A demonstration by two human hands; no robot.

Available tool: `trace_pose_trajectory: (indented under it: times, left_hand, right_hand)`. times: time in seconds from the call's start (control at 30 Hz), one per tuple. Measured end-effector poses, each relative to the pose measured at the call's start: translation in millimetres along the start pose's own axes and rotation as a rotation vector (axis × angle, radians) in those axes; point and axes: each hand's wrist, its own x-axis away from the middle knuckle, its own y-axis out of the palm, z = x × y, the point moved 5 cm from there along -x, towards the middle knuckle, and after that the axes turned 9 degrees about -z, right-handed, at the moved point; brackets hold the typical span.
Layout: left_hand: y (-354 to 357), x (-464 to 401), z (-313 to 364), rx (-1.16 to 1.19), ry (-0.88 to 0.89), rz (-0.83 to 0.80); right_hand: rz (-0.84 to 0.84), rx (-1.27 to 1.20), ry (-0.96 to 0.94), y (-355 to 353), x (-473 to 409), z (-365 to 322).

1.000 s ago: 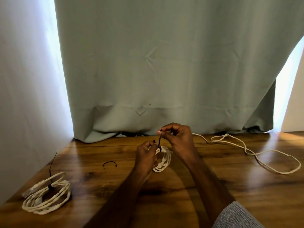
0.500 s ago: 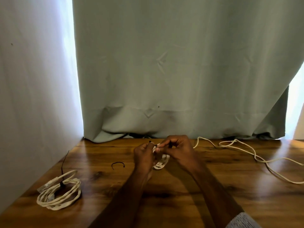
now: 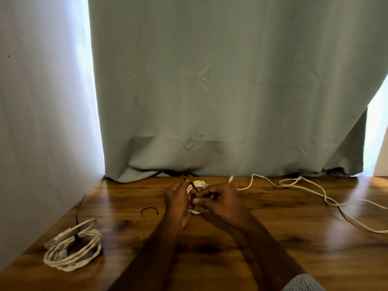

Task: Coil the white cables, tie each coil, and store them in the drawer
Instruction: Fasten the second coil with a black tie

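Note:
A small white cable coil [image 3: 197, 184] is held upright between both hands over the wooden table [image 3: 210, 248]. My left hand [image 3: 177, 199] grips the coil's left side. My right hand [image 3: 222, 201] pinches the coil and a black tie [image 3: 192, 184] wrapped over its top. A second white coil [image 3: 72, 247], bound with a black tie, lies at the table's front left. A loose white cable [image 3: 315, 191] trails uncoiled across the right side. The drawer is not in view.
A spare black tie [image 3: 149, 210] lies curved on the table left of my hands. A grey-green curtain [image 3: 220, 91] hangs behind the table's far edge. A white wall [image 3: 42, 122] borders the table on the left.
My right hand has come down from pulling the tie upward and now meets my left hand at the coil. The coil has been turned more upright. The view has shifted left.

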Motion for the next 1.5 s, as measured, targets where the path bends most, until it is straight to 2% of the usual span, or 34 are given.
trace_pose_trajectory:
  times: [0.13,0.27,0.43,0.9,1.07,1.33,1.5]
  left_hand:
    - [5,2,-1,0.003,-0.006,-0.04]
    - [4,1,0,0.007,0.002,-0.032]
    - [0,-3,-3,-0.012,0.001,-0.025]
    - [-2,-6,-9,-0.064,0.03,-0.027]
    - [0,-5,-7,-0.086,0.039,-0.025]
    - [3,-2,-9,-0.131,0.076,-0.057]
    - [1,-8,-6,-0.057,0.072,-0.027]
  right_hand:
    - [0.154,0.003,0.079,3,-1,5]
    - [0.283,0.171,0.124,3,-2,8]
    - [0.261,0.295,0.087,4,-3,3]
    - [0.197,0.293,-0.033,15,-8,-6]
    - [0.145,0.407,0.037,18,-10,5]
    - [0.197,0.166,-0.089,21,-7,-3]
    - [0.111,0.235,-0.076,22,-7,11]
